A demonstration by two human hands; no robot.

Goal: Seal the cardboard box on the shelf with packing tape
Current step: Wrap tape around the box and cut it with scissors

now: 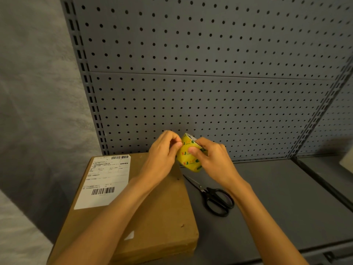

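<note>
Holding a yellow roll of packing tape (188,156) up in front of the grey pegboard back panel (210,73), above the far right corner of the cardboard box (152,207). Right hand (214,161) wrapped around the roll from the right, thumb pressed flat on its printed outer face, remaining fingers curled behind it. Left hand (162,153) at the roll's left edge, fingers (176,144) bunched and pinching at the tape surface, thumb against fingertips; whether a loose tape end is caught between them cannot be told. Both forearms bare, the left one crossing over the box top.

Lying flat on the left part of the grey metal shelf (286,197), lid closed, with a white shipping label (106,180) and barcodes on its top left area and a small white scrap near its front edge. Resting just right of the box on the shelf, black-handled scissors (214,196), blades closed and pointing toward the back, partly under the right wrist.
</note>
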